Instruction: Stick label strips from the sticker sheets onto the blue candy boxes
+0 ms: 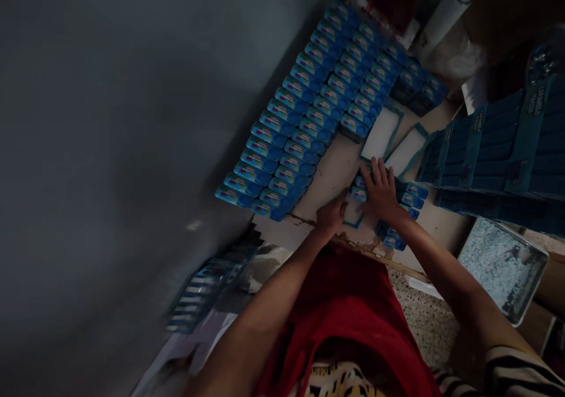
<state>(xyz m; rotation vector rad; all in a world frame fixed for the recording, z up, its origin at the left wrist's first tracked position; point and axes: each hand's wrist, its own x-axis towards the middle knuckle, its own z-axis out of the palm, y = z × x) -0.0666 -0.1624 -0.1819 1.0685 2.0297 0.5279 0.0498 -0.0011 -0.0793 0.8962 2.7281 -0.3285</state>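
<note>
In the head view my left hand (331, 214) is closed at the left edge of a shallow white box with a blue rim (354, 213), its fingers bent against it. My right hand (380, 188) lies open, fingers spread, over small blue packs (358, 193) at that box's far end. Its palm hides part of the box and some packs. Beside my right wrist stand more small blue packs (412, 199) with printed tops. Just beyond my right fingertips lie two flat white pieces with blue borders (382, 133), angled side by side.
Long rows of blue packs (304, 108) fill the table's left and far parts. At right rise stacked blue cartons (494, 144), with a metal tray of pale small pieces (498, 267) below. A white roll (445, 17) stands at the back. A grey wall (132, 120) borders the left.
</note>
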